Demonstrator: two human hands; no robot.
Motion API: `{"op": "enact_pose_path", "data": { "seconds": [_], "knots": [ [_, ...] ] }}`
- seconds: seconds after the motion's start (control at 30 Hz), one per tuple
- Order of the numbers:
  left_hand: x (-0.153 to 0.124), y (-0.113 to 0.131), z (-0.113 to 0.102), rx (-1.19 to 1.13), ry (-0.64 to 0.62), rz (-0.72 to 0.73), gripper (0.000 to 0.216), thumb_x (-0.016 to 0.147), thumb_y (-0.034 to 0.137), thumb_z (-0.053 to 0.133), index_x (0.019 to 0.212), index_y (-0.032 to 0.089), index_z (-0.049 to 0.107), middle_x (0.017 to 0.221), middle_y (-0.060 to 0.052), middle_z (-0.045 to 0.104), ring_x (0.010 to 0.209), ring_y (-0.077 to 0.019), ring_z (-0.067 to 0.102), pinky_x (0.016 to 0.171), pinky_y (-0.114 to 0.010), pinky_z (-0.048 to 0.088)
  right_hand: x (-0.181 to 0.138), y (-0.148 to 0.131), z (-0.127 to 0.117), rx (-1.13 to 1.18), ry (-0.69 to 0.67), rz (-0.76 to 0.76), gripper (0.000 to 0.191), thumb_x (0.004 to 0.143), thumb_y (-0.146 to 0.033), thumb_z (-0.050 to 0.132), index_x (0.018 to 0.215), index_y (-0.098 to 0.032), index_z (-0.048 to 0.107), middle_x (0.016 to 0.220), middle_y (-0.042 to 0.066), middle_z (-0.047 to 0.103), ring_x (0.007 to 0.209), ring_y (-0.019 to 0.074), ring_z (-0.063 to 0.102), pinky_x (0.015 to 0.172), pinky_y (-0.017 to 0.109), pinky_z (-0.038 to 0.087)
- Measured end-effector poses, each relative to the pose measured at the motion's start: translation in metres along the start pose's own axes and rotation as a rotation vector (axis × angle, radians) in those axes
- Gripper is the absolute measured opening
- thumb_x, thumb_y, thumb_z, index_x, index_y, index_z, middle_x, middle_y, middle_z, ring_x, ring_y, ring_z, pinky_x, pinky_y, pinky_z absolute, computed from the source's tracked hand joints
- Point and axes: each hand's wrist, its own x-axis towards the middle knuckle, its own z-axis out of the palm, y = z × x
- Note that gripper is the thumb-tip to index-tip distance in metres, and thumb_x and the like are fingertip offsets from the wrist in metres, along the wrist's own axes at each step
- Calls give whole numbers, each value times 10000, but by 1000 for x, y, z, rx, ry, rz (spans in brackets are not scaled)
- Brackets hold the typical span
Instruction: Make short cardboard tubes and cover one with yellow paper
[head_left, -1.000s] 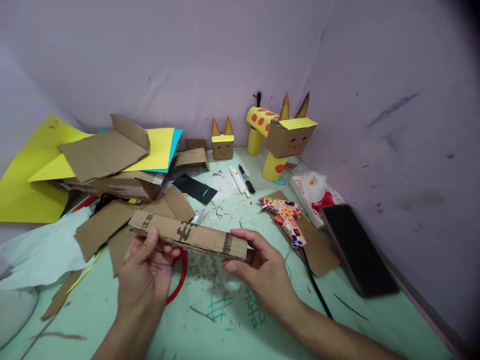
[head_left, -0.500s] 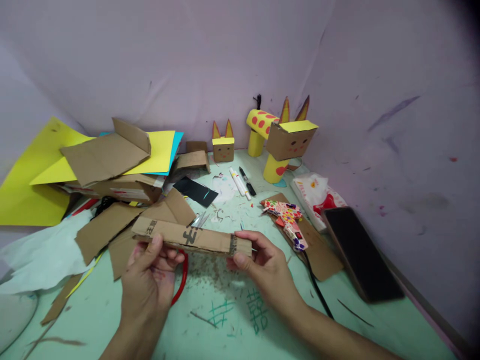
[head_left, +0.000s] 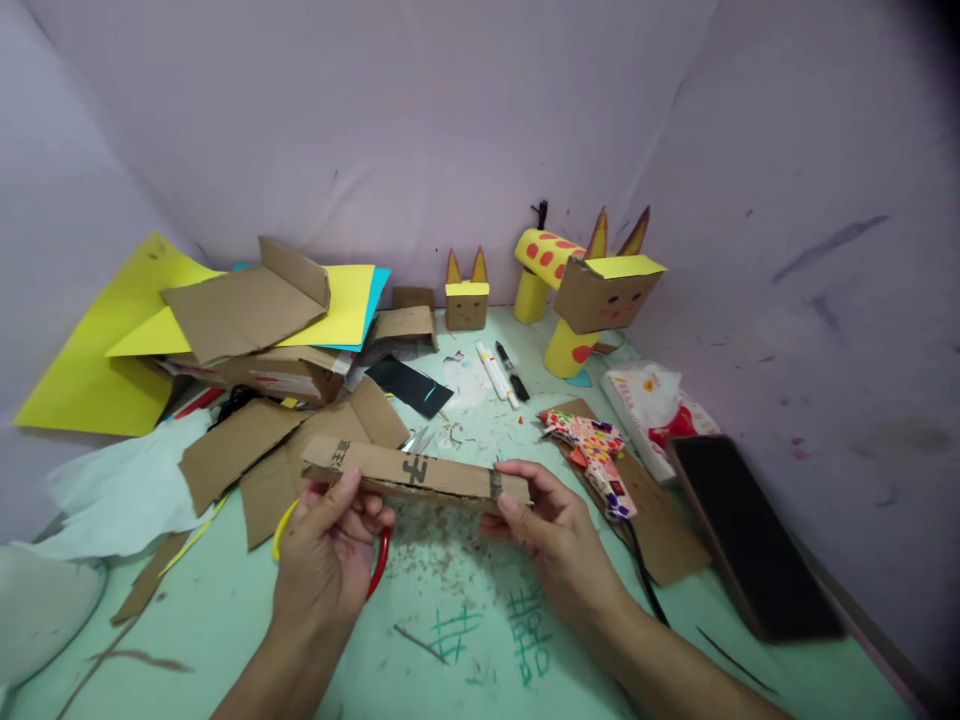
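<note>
A long folded cardboard strip point(head_left: 442, 474) with black printed characters is held level above the table. My left hand point(head_left: 334, 540) pinches its left end, thumb on the front face. At the other end, my right hand point(head_left: 559, 535) grips it between thumb and fingers. Behind and below my left hand lies a pair of scissors, its red handle point(head_left: 381, 562) and part of a yellow handle showing; most of it is hidden by the hand and strip. A flower-patterned glue gun point(head_left: 596, 455) rests on a cardboard piece to the right of my right hand.
Cardboard scraps point(head_left: 240, 450) and yellow sheets point(head_left: 97, 345) pile up at the left. A cardboard animal head point(head_left: 466, 306) and a spotted animal figure point(head_left: 611, 295) stand at the back. White and black markers point(head_left: 512, 371), a tissue pack point(head_left: 652, 410) and a phone point(head_left: 754, 540) also lie there.
The whole view has shifted, so the scene sits farther right. Both hands keep their hold on the cardboard strip, with little change in its pose. More of the yellow scissor handle shows now.
</note>
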Motion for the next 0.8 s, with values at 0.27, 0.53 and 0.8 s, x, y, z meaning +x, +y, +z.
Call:
{"op": "enact_pose_path", "data": {
  "seconds": [0.27, 0.53, 0.8],
  "knots": [
    [2, -6, -7, -19, -154, -62, 374, 483, 251, 870, 776, 184, 648, 653, 39, 658, 501, -102, 552, 441, -236, 528, -2, -7, 4, 88, 68, 76, 399, 593, -367, 827, 920, -214, 658, 782, -16, 617, 575, 150, 632, 597, 320, 548],
    [-7, -23, -9, 84, -284, -79, 520, 503, 283, 863, 948, 182, 613, 802, -10, 664, 610, -150, 583, 430, -260, 510, -3, -8, 11, 133, 92, 116, 415, 562, -355, 849, 894, -201, 653, 744, -28, 607, 548, 135, 623, 589, 326, 549],
    [-8, -21, -4, 165, -188, -85, 511, 575, 297, 809, 1005, 174, 563, 988, -47, 690, 405, -51, 506, 328, -182, 382, -7, -3, 9, 84, 4, 139, 382, 595, -353, 827, 896, -204, 646, 828, -1, 620, 607, 134, 626, 646, 328, 550]
  ]
}}
